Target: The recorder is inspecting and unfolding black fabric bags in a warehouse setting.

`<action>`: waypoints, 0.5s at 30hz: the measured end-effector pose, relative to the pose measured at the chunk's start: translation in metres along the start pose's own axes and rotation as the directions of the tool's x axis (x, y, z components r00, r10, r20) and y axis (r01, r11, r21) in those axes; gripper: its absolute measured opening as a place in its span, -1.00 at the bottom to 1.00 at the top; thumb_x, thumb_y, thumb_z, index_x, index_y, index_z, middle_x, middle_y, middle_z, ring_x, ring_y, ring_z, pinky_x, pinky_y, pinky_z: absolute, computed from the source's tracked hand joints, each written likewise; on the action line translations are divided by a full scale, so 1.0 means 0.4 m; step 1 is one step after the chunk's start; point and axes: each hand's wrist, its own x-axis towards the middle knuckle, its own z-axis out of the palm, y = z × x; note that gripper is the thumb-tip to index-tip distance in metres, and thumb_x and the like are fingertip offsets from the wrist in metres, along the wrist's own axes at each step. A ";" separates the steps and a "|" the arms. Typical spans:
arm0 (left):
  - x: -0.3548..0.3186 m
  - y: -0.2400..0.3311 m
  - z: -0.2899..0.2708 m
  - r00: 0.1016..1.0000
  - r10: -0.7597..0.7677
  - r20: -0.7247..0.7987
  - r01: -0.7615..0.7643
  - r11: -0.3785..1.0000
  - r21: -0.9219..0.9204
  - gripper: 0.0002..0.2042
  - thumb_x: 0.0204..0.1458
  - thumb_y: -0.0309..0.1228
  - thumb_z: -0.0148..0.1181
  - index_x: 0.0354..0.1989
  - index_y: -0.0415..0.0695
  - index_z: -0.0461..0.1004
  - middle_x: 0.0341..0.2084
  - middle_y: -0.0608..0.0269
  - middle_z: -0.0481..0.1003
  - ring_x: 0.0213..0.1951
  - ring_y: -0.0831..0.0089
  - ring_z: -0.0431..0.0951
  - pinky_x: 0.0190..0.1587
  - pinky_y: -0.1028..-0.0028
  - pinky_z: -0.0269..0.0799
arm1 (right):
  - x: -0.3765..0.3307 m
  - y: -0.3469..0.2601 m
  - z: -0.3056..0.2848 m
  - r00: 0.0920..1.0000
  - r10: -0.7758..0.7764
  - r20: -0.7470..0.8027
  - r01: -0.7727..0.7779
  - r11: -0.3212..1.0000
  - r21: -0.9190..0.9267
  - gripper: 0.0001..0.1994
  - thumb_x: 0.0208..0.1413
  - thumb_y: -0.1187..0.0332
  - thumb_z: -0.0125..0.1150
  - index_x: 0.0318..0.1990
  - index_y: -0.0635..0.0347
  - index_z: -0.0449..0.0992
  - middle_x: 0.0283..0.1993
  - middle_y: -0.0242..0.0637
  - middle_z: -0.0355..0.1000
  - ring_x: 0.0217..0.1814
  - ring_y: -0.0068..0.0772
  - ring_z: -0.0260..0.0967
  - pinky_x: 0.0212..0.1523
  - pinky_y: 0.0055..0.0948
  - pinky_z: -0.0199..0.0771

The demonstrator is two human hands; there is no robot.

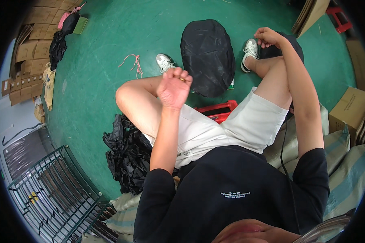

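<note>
A large black oval thing (207,56), covered in creased fabric like a bag cover, lies on the green floor between my feet. My left hand (175,89) is raised above my left knee, to the left of it and not touching it. Its palm faces up with the fingers loosely bent and nothing in it. Farther right, my right hand (268,37) hovers over a second black fabric thing (290,44) beside my right shoe. Its fingers are loosely curved and apart, and I see nothing between them. My right leg partly hides that second thing.
A red plastic stool (219,110) shows between my thighs. Crumpled black fabric or plastic (127,158) is heaped at my left, and pink string (137,65) lies ahead. Woven sacks (340,178) and a carton (348,108) are at right; a green metal rack (59,198) stands lower left.
</note>
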 end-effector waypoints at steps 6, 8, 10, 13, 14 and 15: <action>-0.128 0.272 0.082 0.886 0.455 0.092 -0.464 0.863 0.202 -0.89 -0.01 -0.39 0.10 -0.37 -0.14 0.44 -0.28 0.20 0.41 -0.16 0.29 0.37 0.01 0.31 0.27 | 0.008 -0.006 0.008 1.000 -0.006 0.014 0.006 1.000 0.000 -0.83 0.18 0.24 0.06 -0.30 0.15 0.40 -0.56 -0.41 0.40 -0.67 -0.60 0.29 -0.71 -0.61 0.18; -0.182 0.360 0.058 0.831 0.545 0.113 -0.556 0.806 0.202 -0.88 -0.01 -0.38 0.09 -0.37 -0.15 0.44 -0.26 0.18 0.43 -0.16 0.28 0.38 0.01 0.31 0.27 | 0.023 0.020 -0.019 0.995 -0.030 0.094 0.030 1.000 -0.003 -0.81 0.18 0.23 0.05 -0.35 0.15 0.40 -0.59 -0.41 0.37 -0.67 -0.61 0.29 -0.73 -0.62 0.16; -0.253 0.439 0.024 0.760 0.646 0.066 -0.640 0.728 0.246 -0.88 -0.04 -0.38 0.08 -0.40 -0.17 0.44 -0.22 0.15 0.46 -0.16 0.28 0.40 -0.02 0.32 0.28 | 0.006 0.022 -0.032 0.998 -0.019 0.067 0.017 0.999 0.029 -0.80 0.19 0.23 0.03 -0.38 0.14 0.38 -0.64 -0.44 0.30 -0.69 -0.61 0.24 -0.75 -0.62 0.11; -0.378 0.508 -0.153 0.609 0.763 -0.216 -0.647 0.636 0.420 -0.82 -0.05 -0.34 0.05 -0.36 -0.18 0.45 -0.21 0.11 0.51 -0.16 0.24 0.46 -0.10 0.29 0.37 | -0.028 -0.008 -0.006 0.998 0.059 0.003 -0.059 0.997 -0.047 -0.82 0.20 0.19 0.04 -0.31 0.07 0.39 -0.63 -0.47 0.32 -0.67 -0.65 0.27 -0.72 -0.64 0.15; -0.406 0.505 -0.218 0.588 0.756 -0.289 -0.607 0.648 0.461 -0.82 -0.05 -0.35 0.03 -0.34 -0.16 0.45 -0.23 0.15 0.52 -0.22 0.27 0.48 -0.13 0.32 0.39 | -0.030 0.016 -0.026 0.993 0.114 -0.035 -0.115 0.993 -0.019 -0.83 0.21 0.18 0.03 -0.27 0.04 0.39 -0.60 -0.47 0.35 -0.64 -0.63 0.30 -0.69 -0.65 0.18; -0.440 0.501 -0.302 0.544 0.752 -0.372 -0.540 0.654 0.530 -0.83 -0.05 -0.34 0.05 -0.32 -0.12 0.46 -0.27 0.21 0.54 -0.27 0.32 0.50 -0.19 0.36 0.39 | -0.023 0.048 -0.060 0.991 0.135 -0.011 -0.135 0.991 -0.025 -0.82 0.20 0.16 0.04 -0.19 0.01 0.39 -0.55 -0.48 0.37 -0.61 -0.62 0.33 -0.66 -0.66 0.21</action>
